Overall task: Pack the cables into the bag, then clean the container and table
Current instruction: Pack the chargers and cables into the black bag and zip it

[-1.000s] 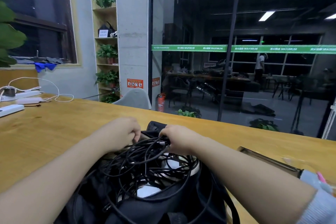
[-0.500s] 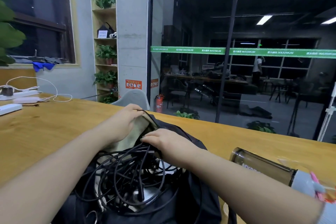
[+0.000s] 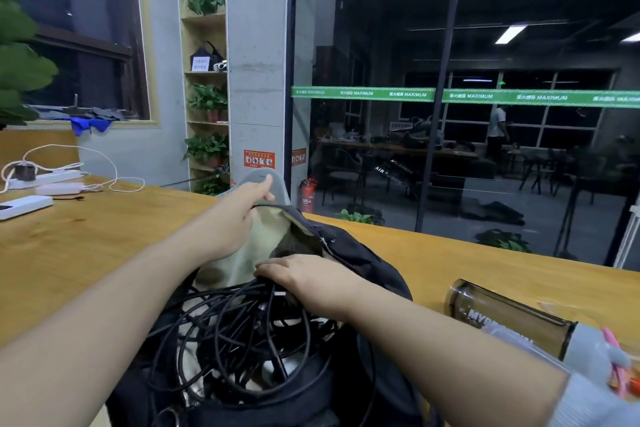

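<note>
A black bag (image 3: 360, 253) with a pale beige lining lies open on the wooden table (image 3: 86, 246) right in front of me. A tangle of black cables (image 3: 242, 326) fills its mouth, with some loops spilling over the near rim. My left hand (image 3: 239, 218) grips the far rim of the bag and holds it lifted, index finger sticking out. My right hand (image 3: 304, 274) lies palm down on top of the cables, fingers fairly straight, pressing them toward the lining. A smoky clear container (image 3: 502, 319) lies on its side to the right of the bag.
A grey cloth (image 3: 588, 357) with something pink sits at the container's near end. At the far left of the table are a white power strip (image 3: 45, 178), a white box (image 3: 24, 206) and white cords. A grey chair back (image 3: 270, 184) stands beyond the table, before a glass wall.
My left hand has lifted the bag's far rim up and away, baring the beige lining. My right hand has gone from gripping the cable bundle to lying flat on it.
</note>
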